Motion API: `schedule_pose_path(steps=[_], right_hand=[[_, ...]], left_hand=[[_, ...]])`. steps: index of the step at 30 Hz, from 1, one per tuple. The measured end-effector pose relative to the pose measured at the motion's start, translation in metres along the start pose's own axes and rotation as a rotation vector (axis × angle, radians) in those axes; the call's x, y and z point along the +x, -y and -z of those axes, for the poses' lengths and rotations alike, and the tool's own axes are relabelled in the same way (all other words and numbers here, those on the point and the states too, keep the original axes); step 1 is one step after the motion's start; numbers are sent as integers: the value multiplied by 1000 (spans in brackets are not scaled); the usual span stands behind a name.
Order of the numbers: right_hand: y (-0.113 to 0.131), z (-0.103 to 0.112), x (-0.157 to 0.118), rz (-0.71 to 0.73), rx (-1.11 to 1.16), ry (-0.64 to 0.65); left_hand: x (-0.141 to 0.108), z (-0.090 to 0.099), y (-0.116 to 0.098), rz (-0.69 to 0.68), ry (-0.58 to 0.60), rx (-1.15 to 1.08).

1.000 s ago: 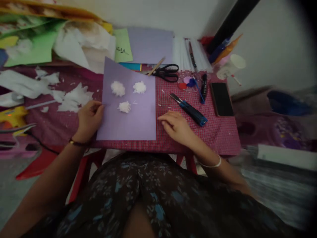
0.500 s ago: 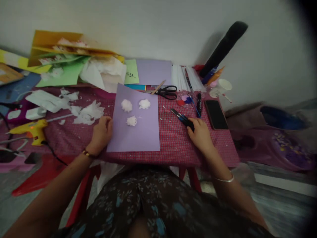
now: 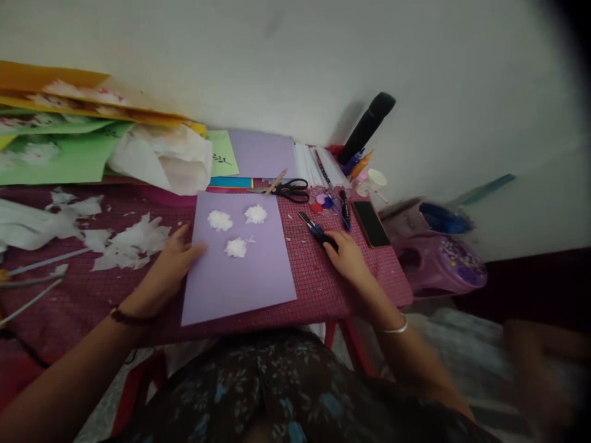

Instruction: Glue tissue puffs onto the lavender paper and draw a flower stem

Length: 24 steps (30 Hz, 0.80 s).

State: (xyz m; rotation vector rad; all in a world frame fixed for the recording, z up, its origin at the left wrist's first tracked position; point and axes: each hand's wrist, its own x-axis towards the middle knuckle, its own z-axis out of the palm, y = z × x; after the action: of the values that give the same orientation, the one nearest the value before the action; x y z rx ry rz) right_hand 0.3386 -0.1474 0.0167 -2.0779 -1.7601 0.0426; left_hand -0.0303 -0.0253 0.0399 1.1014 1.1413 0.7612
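A sheet of purple paper point(image 3: 244, 283) lies on the table in front of me. On it sit three fluffy white paper pompoms: one at upper left point(image 3: 220, 220), one at upper right point(image 3: 255, 214) and one lower down point(image 3: 236, 247). My left hand point(image 3: 173, 261) is at the sheet's left edge, thumb and fingers spread, the thumb reaching to the paper. To the right of the sheet, my right hand point(image 3: 346, 255) is closed around the black and blue handle of a box cutter point(image 3: 316, 231), its tip pointing up and left.
Black scissors point(image 3: 293, 191) and a pencil point(image 3: 277, 180) lie behind the sheet. A phone point(image 3: 370, 224) and a black marker point(image 3: 345, 209) are at the right. Torn white tissue point(image 3: 133, 243) covers the left side. A person's blurred limb point(image 3: 530, 357) shows at lower right.
My view has swung to the right. My left hand has gone from curled fingers to spread ones at the paper's edge. My right hand still holds the box cutter.
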Motion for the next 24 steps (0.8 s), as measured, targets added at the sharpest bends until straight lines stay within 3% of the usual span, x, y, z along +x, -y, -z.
schedule_pose_path(steps=[4, 7, 9, 12, 17, 19, 21, 24], right_hand=[[-31, 18, 17, -120, 45, -129], [-54, 22, 33, -194, 65, -189], [-64, 17, 40, -212, 70, -198], [-69, 6, 45, -207, 58, -190], [-65, 1, 43, -192, 38, -187], [-62, 5, 39, -177, 42, -200], [-57, 11, 37, -155, 32, -189], [-51, 16, 39, -208, -53, -95]], left_hand=[[-17, 8, 5, 185, 46, 3], [-38, 20, 1, 284, -13, 17], [-45, 21, -5, 279, -72, 18], [-39, 8, -12, 202, -68, 33], [-12, -26, -7, 168, 104, 83], [-5, -28, -6, 94, 197, 265], [2, -23, -11, -64, 231, 617], [19, -13, -23, -319, 81, 1119]])
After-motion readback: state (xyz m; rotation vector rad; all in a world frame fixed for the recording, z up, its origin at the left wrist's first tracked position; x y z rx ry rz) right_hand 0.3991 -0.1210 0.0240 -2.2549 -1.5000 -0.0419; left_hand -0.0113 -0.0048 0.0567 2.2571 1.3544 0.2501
